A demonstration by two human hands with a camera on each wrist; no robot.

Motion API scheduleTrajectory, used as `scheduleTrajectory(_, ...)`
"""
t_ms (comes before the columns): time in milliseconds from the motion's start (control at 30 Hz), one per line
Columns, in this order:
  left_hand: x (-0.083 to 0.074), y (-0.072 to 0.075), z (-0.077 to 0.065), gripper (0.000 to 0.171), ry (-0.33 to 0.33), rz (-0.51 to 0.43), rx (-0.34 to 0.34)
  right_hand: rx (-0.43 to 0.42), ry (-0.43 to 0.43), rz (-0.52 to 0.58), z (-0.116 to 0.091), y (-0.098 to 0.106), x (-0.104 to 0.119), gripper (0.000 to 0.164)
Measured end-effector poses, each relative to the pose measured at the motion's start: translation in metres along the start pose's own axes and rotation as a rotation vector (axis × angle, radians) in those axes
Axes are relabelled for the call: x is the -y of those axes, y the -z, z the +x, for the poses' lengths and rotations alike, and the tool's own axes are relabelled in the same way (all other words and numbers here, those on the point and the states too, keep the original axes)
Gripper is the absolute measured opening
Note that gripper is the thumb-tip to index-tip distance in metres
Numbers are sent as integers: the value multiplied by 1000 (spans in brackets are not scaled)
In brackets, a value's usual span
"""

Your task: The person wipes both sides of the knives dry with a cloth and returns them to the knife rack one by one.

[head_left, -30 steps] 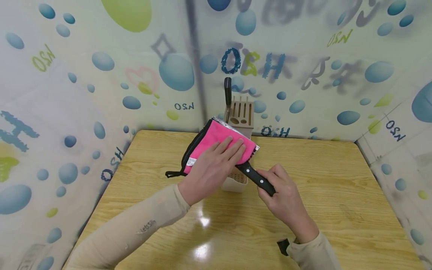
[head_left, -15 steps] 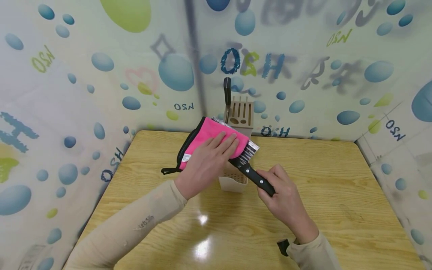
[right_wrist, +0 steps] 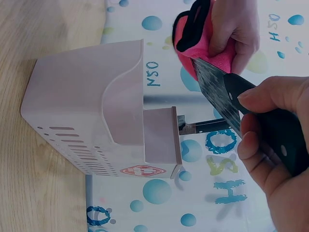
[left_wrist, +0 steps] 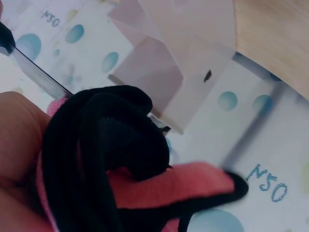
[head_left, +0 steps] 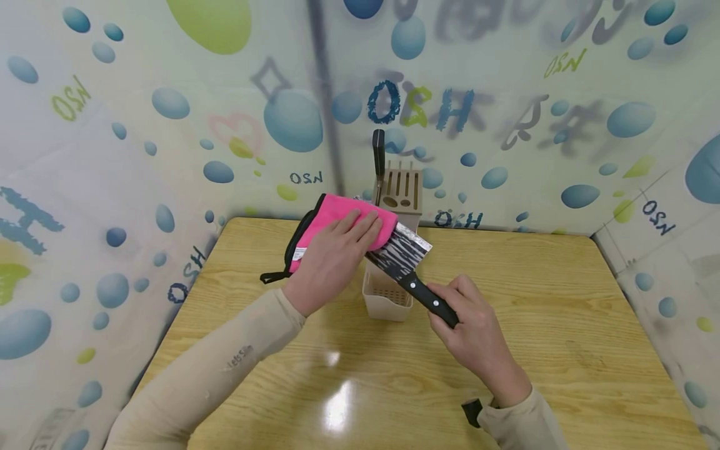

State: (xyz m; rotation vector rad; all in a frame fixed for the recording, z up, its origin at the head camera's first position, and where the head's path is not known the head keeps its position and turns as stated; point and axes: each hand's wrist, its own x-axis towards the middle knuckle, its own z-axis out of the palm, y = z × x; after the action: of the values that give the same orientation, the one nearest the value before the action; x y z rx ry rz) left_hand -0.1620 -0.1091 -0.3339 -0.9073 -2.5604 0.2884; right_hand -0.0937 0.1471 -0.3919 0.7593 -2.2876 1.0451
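My right hand (head_left: 478,328) grips the black riveted handle of a cleaver (head_left: 404,253), its blade slanting up and left, streaked dark and silver. My left hand (head_left: 332,256) holds a pink cloth (head_left: 326,219) with black trim folded over the blade's far part, fingers on top. From the right wrist view, the left thumb (right_wrist: 219,41) pinches the cloth from the other side. The blade's handle end is bare, while its far end is hidden by the cloth. In the left wrist view, the cloth's black edging (left_wrist: 101,130) bunches beside the palm.
Behind the cleaver stands a beige knife holder (head_left: 413,215) with slots and a lower perforated bin (head_left: 388,306). One black-handled knife (head_left: 379,153) stands upright in it. The wooden table (head_left: 534,300) meets patterned walls at its back and sides.
My left hand and the pink cloth have slid left and slightly up along the blade, uncovering more of it near the handle. My right hand and the cleaver have stayed nearly still.
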Motion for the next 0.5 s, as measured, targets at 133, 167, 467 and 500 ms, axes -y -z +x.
scheduleTrajectory(133, 8, -5, 1, 52, 33, -28, -6, 3, 2, -4, 0, 0, 0, 34)
scheduleTrajectory(167, 10, -6, 2, 51, 41, -34, -10, 4, 3, -4, 0, 0, 0, 34)
scheduleTrajectory(467, 27, -13, 4, 50, 118, -72, 3, 3, 6, -5, 0, 0, 0, 33)
scheduleTrajectory(500, 28, -13, 4, 50, 124, -74, 4, 2, 7, -6, 0, 0, 0, 33)
